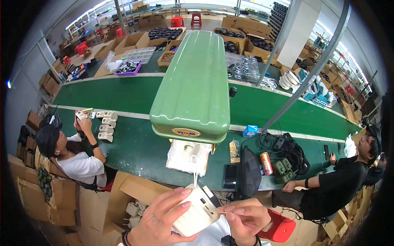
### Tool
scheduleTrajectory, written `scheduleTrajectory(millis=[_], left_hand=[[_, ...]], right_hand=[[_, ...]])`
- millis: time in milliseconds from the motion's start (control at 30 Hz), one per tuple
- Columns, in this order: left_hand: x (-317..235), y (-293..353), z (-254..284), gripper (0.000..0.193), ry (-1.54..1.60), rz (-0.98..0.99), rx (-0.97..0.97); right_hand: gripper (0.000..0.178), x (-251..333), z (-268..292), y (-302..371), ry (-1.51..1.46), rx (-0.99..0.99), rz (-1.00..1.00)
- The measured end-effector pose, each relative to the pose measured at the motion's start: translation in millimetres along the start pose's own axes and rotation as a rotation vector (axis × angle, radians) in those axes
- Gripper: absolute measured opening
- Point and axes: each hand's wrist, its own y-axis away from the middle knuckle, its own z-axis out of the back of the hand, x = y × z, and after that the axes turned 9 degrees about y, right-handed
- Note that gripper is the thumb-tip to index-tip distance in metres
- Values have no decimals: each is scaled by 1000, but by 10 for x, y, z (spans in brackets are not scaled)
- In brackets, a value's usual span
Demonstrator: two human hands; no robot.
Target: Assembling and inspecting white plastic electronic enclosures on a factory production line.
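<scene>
My left hand [162,217] is closed around a cream boxy device [191,221], which is tilted over my lap at the bench edge. A cord loop [194,164] of the same pale colour stands up from its top. Dark slots and a black part show on the side toward my right hand. Between pinched fingers, my right hand [246,217] holds a thin pin-like stick [217,212], its tip at the slotted side of the device. Whether the tip is inside an opening I cannot tell.
Ahead stands a green-covered machine [191,86] over a pale cloth [180,158]. A phone [230,176], black bag [249,172] and orange can [266,163] lie to the right. A cardboard box [143,186] holds cream devices at lower left. People sit at both sides; a red stool [280,226] is near.
</scene>
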Motion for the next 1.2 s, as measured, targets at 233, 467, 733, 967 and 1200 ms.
scheduleTrajectory(millis=[233,467,733,967,1200], left_hand=[[-2,-8,-21,101,29,17,4],[18,-11,-11,99,-30,21,9],[124,-17,-123,82,-86,8,-32],[257,-12,-215,82,-19,73,21],[265,68,-212,82,-81,180,-91]], right_hand=[[27,-2,11,-35,-23,18,5],[15,307,44,-329,191,196,295],[24,81,-68,-247,550,221,233],[25,-88,-26,-194,650,236,221],[8,-118,-212,-249,514,127,400]])
